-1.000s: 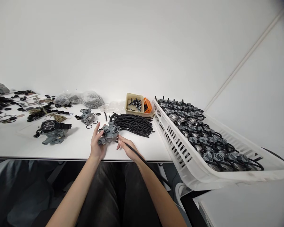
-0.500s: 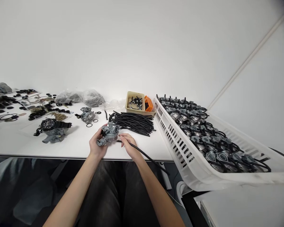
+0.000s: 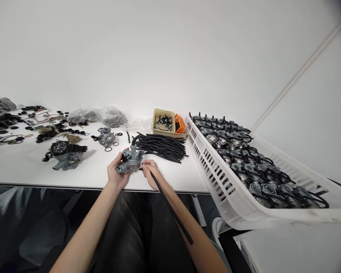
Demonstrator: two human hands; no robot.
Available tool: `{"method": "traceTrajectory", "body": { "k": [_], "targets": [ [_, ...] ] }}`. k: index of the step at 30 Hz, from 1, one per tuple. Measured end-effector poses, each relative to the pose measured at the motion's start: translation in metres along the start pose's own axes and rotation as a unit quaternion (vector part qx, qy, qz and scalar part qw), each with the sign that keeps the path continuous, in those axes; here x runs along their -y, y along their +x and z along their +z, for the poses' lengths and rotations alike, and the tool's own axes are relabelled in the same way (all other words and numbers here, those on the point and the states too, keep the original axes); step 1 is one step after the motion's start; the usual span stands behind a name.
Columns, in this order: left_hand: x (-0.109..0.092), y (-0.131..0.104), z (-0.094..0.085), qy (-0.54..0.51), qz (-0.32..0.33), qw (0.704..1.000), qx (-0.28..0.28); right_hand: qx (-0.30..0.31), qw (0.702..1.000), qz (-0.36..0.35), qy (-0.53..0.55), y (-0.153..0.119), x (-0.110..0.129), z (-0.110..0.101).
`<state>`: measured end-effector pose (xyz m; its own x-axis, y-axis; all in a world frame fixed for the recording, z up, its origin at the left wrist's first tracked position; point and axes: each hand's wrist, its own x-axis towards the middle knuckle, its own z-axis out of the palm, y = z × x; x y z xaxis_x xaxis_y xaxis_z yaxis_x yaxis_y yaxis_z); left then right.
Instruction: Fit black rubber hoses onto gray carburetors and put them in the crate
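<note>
A grey metal carburetor [image 3: 133, 158] is held by my left hand [image 3: 116, 174] above the table's front edge, with a short black hose curving up from its top. Close at its right side, my right hand [image 3: 151, 174] pinches a long black hose [image 3: 170, 207] near one end. That end points at the lower part of the carburetor; whether it touches is too small to tell. The rest of the hose hangs down over my right forearm. Just behind my hands lies a pile of black hoses [image 3: 161, 147].
A white crate [image 3: 227, 189] full of carburetors stands at the right. Behind the hoses are a beige tray [image 3: 163, 133] and an orange basket [image 3: 180, 123]. Further left lie two carburetors [image 3: 105, 137], a watch [image 3: 59, 148], rings, plastic bags and small parts.
The free end of the long hose has swung down and toward me, now lying steeper across my right forearm. My right hand has shifted slightly left, nearer the carburetor.
</note>
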<state>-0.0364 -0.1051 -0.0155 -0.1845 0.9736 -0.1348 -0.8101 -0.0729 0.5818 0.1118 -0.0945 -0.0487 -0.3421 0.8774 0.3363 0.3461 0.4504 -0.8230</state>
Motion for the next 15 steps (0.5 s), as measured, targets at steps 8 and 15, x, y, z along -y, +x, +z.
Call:
{"method": "traceTrajectory", "body": {
  "k": [8,15],
  "targets": [
    [0.0006,0.0006,0.0012,-0.011,-0.005,1.000,-0.011,-0.010,0.999,-0.034,-0.012,-0.0037,0.0034,0.0042],
    [-0.0016,0.0005,0.0002,-0.012,-0.017,1.000,-0.004,-0.013,0.999,-0.046,-0.013,-0.0031,-0.0022,0.0047]
  ]
}}
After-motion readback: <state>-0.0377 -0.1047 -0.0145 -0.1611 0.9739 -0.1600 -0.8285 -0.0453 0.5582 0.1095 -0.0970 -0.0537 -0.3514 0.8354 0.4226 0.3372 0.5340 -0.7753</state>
